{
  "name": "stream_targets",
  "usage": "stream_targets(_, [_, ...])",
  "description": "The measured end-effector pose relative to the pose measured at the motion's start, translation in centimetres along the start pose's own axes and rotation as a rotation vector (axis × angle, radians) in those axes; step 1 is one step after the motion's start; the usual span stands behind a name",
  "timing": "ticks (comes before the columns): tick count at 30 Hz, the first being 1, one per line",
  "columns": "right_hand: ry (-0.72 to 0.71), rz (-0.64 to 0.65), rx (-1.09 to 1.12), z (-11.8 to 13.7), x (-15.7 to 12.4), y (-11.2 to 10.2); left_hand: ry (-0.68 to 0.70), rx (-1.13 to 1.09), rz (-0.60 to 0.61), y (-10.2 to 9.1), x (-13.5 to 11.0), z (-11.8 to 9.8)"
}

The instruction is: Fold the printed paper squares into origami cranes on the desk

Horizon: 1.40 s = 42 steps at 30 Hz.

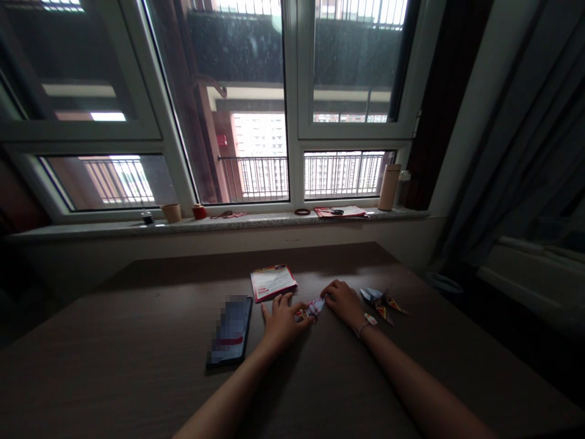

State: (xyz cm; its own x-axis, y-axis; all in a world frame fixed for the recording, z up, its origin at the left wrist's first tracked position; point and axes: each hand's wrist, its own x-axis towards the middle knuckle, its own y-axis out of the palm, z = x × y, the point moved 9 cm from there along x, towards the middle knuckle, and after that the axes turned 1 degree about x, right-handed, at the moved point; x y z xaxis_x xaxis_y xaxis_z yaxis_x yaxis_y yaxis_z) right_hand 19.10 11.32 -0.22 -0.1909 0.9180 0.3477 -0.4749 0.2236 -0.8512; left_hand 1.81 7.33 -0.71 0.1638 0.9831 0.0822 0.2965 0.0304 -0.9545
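- Left hand point(281, 318): thumb and forefinger closed on the paper piece point(316, 306), other fingers spread.
- Right hand point(343, 300): fingers bunched, pinching the piece's right tip.
- Paper piece is on the table point(137, 347), between both hands. Looks partly folded; how many folds remain, cannot tell, fingers cover much of it.
- Phone point(237, 329) lies left of the left hand, apart from it; limits room that side.
- Folded pieces point(377, 300) just right of the right hand. Look done, my read; exact count unclear. Right hand could brush them.
- Printed sheets point(274, 282) beyond the left hand, flat, so unworked I'd judge.
- Windowsill point(260, 224), well beyond: paper cup point(172, 213), red spool point(199, 211), dark ring point(302, 212), more papers point(350, 211), flask point(390, 188). None in the way.
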Motion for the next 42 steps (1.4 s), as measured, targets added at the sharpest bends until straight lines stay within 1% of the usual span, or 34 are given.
stream_targets(7, [0.062, -0.031, -0.004, -0.9, 0.2, -0.2, -0.003, 0.004, -0.013, -0.1, 0.0, 0.0])
stream_targets(13, [0.032, -0.027, 0.067, -0.8, 0.0, -0.3, 0.011, 0.004, -0.021, -0.1, -0.1, 0.0])
stream_targets(22, [0.046, -0.030, 0.033, -0.8, 0.1, -0.3, 0.014, -0.014, -0.023, 0.2, 0.1, 0.2])
stream_targets(28, [0.033, -0.022, 0.061, -1.2, 0.1, 0.1, 0.029, -0.023, -0.030, 0.1, 0.1, 0.1])
stream_targets(32, [-0.029, 0.004, 0.116, -0.6, -0.5, -0.1, 0.035, -0.029, -0.024, 0.1, 0.0, 0.2])
stream_targets(36, [-0.104, 0.007, 0.182, 0.9, -1.4, -0.3, 0.047, -0.025, -0.018, 0.0, 0.0, 0.2])
stream_targets(42, [-0.101, 0.022, 0.214, 1.8, -1.7, 0.4, 0.024, -0.033, -0.023, 0.4, 0.2, 0.8])
